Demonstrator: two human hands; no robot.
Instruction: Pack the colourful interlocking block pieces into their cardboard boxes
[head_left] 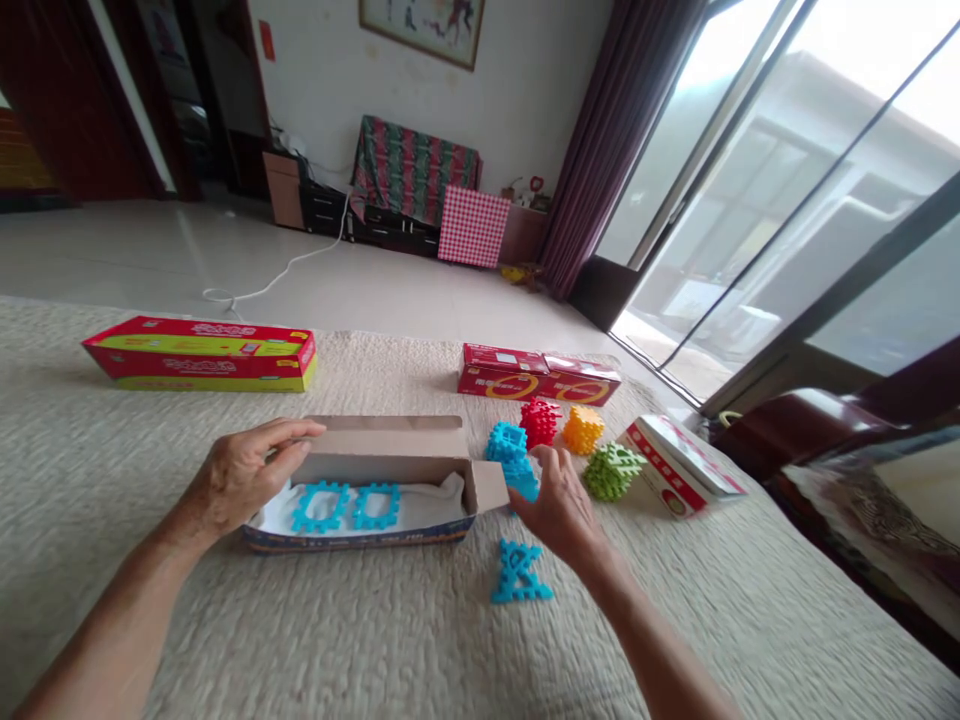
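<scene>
Blue lattice piece (516,568) lies loose, nearest. Beyond, an open box (397,440) runs left to right between the left hand (238,474), thumb and fingers slightly parted, seemingly empty, and the right hand (562,505), half-curled, grip unclear, closer to blue blocks (513,462) at its fingertips.

In front of you lay a beige cover (360,640); at its far side sat a long red-and-green box (202,358) and two red boxes (501,375), nearer you an open carton (360,541), and right of that blue pieces (519,573), a red block (539,423), a yellow block (583,429), a green block (613,471) and a white-and-red box (675,468)
</scene>
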